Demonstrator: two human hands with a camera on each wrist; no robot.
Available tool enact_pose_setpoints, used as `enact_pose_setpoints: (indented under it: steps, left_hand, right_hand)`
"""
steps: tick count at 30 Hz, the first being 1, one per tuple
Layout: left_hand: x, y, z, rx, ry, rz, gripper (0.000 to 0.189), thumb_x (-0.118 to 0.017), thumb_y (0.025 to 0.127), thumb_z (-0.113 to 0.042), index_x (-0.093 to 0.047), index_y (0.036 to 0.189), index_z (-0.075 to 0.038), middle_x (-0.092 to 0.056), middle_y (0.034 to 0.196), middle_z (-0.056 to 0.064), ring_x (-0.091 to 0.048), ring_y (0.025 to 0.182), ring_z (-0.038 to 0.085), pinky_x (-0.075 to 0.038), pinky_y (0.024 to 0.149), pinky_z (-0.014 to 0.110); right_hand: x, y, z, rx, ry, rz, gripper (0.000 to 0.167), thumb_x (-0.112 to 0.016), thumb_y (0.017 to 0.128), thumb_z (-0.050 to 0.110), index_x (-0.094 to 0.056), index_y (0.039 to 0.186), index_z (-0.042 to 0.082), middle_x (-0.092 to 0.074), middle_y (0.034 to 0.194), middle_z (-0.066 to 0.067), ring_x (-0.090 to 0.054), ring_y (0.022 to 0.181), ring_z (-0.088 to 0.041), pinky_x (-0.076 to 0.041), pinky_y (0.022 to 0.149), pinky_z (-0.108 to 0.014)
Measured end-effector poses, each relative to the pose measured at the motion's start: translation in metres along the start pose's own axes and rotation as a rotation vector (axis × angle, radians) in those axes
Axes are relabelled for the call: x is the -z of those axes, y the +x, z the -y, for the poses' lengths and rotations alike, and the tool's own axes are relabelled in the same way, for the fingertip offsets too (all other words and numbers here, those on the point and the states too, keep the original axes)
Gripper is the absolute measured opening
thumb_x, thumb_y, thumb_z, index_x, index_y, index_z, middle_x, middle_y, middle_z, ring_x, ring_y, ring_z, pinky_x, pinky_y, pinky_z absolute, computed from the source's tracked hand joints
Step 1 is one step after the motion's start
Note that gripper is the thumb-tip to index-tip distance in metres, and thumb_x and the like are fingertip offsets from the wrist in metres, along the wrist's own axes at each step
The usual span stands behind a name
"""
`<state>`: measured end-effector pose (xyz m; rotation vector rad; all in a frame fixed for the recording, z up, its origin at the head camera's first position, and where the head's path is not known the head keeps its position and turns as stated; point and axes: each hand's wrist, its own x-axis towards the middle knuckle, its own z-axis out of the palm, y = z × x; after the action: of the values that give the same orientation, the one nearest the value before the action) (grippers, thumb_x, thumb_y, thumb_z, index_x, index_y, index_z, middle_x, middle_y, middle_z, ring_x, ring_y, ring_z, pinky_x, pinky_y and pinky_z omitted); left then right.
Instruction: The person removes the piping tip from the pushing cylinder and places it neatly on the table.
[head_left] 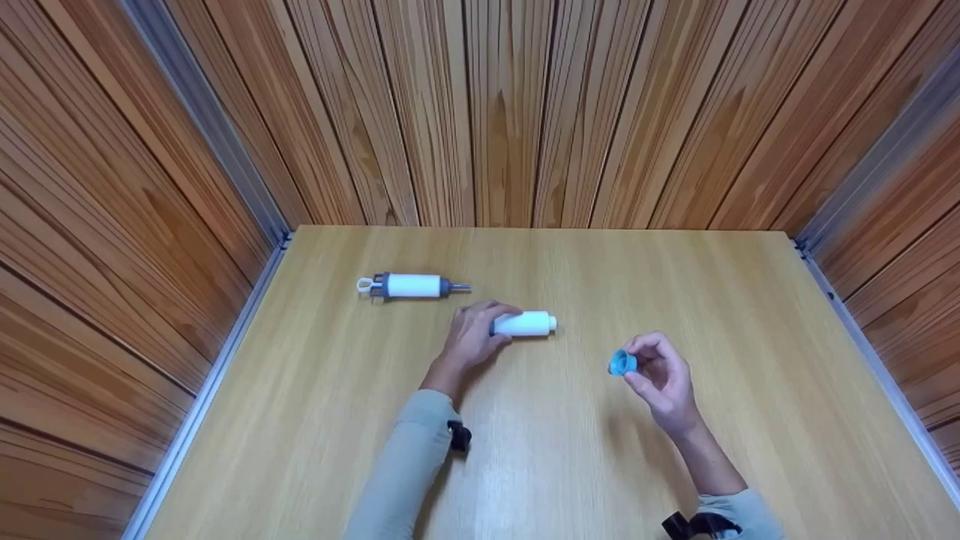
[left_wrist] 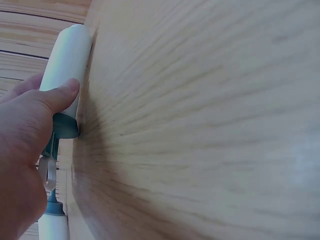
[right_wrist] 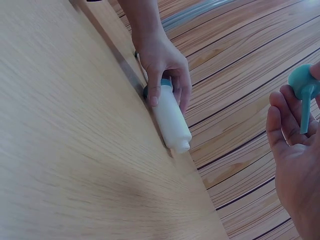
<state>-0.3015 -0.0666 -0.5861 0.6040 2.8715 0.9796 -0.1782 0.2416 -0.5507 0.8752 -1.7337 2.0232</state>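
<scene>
My left hand (head_left: 474, 330) grips a white cylinder (head_left: 525, 324) that lies on its side on the table. Its narrow white neck points right, and a dark teal band (left_wrist: 65, 126) rings the end near the palm. Off to the right, my right hand (head_left: 664, 381) pinches a small blue cap (head_left: 622, 363) above the table, its hollow side showing. From the right wrist view, a thin spout sticks out of the cap (right_wrist: 301, 82). The cap and the cylinder are well apart.
Behind the left hand lies a syringe-like tool (head_left: 414, 286) with a white barrel, a pale loop handle at its left end and a thin grey tip pointing right. Wood-patterned walls (head_left: 502, 112) enclose the table (head_left: 750, 315) at the back and both sides, with metal rails along the side edges.
</scene>
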Motion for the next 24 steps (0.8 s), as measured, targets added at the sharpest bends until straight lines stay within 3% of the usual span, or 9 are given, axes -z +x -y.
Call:
enact_pose_setpoints:
  steps: [10,16,24]
  left_hand:
    - [-0.0001,0.0036,-0.0015,0.054,0.012,-0.013,0.043,-0.078,0.107,-0.02,-0.073,0.148,-0.032,-0.064,0.164,0.006,-0.053,0.16,0.034,-0.039,0.133,0.058]
    - [-0.0033,0.0031,-0.0006,0.011,0.055,-0.053,0.043,-0.082,0.105,-0.021,-0.074,0.146,-0.031,-0.069,0.157,0.006,-0.06,0.153,0.034,-0.041,0.129,0.059]
    - [-0.0045,0.0019,-0.0011,-0.019,0.09,-0.081,0.058,-0.09,0.098,-0.026,-0.07,0.153,-0.03,-0.069,0.157,0.007,-0.058,0.153,0.038,-0.038,0.128,0.067]
  right_hand:
    - [-0.0006,-0.0013,0.0007,-0.006,0.014,0.009,0.04,-0.046,0.084,-0.03,-0.058,0.115,-0.006,-0.077,0.109,0.004,-0.076,0.099,-0.006,-0.062,0.087,-0.018]
    - [-0.0003,-0.0033,0.0003,-0.007,0.024,0.019,0.039,-0.045,0.085,-0.03,-0.057,0.115,-0.009,-0.077,0.11,0.004,-0.076,0.099,-0.006,-0.061,0.087,-0.019]
    - [-0.0012,-0.0036,0.0032,-0.06,-0.009,-0.004,0.045,-0.046,0.085,-0.028,-0.06,0.116,0.002,-0.078,0.108,0.008,-0.077,0.097,-0.005,-0.061,0.085,-0.019]
